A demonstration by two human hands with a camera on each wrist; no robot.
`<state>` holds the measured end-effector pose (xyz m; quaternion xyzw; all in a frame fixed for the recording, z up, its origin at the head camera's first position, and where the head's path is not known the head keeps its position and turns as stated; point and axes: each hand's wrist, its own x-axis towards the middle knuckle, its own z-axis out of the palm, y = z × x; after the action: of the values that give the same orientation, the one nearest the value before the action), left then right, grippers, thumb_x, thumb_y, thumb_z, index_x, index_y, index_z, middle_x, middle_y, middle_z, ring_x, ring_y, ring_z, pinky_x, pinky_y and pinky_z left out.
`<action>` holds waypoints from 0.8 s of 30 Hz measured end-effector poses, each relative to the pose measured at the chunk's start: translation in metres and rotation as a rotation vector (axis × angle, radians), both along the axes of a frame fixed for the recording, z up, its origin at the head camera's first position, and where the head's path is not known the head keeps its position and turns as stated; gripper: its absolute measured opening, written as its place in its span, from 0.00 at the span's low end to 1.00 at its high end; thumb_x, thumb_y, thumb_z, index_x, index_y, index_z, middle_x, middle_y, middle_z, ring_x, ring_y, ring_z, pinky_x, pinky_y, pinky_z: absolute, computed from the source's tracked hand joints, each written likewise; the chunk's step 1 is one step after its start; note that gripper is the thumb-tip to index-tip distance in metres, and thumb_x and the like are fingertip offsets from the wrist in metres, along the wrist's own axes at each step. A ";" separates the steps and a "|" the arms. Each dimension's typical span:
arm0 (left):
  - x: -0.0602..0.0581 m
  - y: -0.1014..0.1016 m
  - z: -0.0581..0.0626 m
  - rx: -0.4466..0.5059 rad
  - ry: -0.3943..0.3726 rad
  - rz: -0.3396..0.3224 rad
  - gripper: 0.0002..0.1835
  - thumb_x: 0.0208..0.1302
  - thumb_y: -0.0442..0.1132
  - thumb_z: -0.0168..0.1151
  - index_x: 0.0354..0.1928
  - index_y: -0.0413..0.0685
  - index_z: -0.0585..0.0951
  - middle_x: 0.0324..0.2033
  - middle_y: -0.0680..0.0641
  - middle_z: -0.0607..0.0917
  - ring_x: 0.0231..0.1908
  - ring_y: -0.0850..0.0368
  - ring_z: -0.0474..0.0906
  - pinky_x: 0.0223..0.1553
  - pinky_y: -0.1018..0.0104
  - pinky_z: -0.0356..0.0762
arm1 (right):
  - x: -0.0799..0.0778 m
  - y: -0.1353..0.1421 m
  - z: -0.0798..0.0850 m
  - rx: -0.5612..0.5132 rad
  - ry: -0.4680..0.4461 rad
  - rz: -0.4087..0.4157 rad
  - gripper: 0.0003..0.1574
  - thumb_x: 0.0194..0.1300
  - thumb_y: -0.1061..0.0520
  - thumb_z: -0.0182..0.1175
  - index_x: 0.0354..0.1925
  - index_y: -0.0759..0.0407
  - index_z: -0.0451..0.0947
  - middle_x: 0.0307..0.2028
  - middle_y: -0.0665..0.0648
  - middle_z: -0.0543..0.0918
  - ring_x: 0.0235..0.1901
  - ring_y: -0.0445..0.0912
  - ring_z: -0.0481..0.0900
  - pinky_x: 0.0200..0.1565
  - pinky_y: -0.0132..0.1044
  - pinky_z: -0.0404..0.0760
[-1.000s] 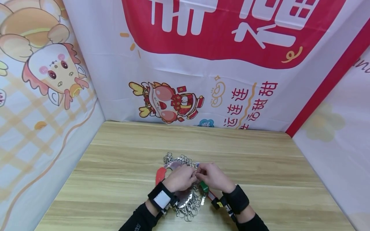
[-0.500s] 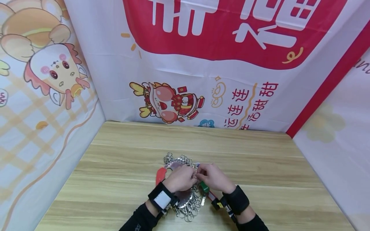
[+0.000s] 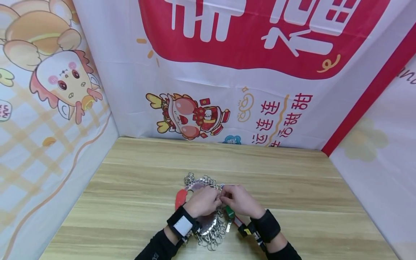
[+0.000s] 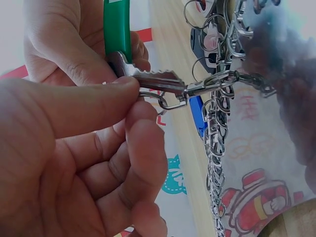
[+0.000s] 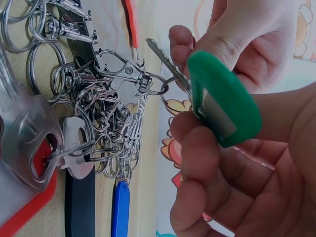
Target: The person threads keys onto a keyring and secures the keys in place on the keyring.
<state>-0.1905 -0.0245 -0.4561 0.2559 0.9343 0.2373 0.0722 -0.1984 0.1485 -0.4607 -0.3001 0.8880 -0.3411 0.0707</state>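
Both hands meet over a shiny disc [image 3: 205, 219] whose rim is hung with several metal swivel clasps and rings. With thumb and forefinger, my left hand [image 3: 204, 200] pinches a small split ring [image 4: 149, 94], which is linked to a swivel clasp [image 4: 207, 85] on the disc. A silver key [image 4: 160, 81] lies just above the left thumb, its toothed end pointing toward the clasp. My right hand [image 3: 242, 202] grips a green key tag [image 5: 224, 101] at the key's other end. The left fingertips partly hide the split ring.
A red key tag [image 3: 180, 198] lies left of the disc on the wooden table [image 3: 136, 162]. Blue [image 5: 121, 207] and black [image 5: 80, 202] tags hang among the clasps in the right wrist view. A printed banner [image 3: 130, 90] stands behind the table.
Both hands keep nearly the same place and hold over the disc. The whole head view shifts very slightly.
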 end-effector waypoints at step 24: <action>-0.002 0.000 -0.003 -0.026 0.022 0.002 0.14 0.63 0.40 0.58 0.19 0.54 0.70 0.13 0.56 0.66 0.14 0.64 0.66 0.17 0.71 0.62 | -0.002 -0.001 -0.005 0.008 0.011 -0.024 0.05 0.63 0.62 0.60 0.30 0.53 0.77 0.22 0.45 0.78 0.20 0.35 0.73 0.24 0.31 0.74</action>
<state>-0.1925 -0.0246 -0.4594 0.2565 0.9383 0.2224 0.0652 -0.2009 0.1472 -0.4654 -0.2911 0.8934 -0.3365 0.0628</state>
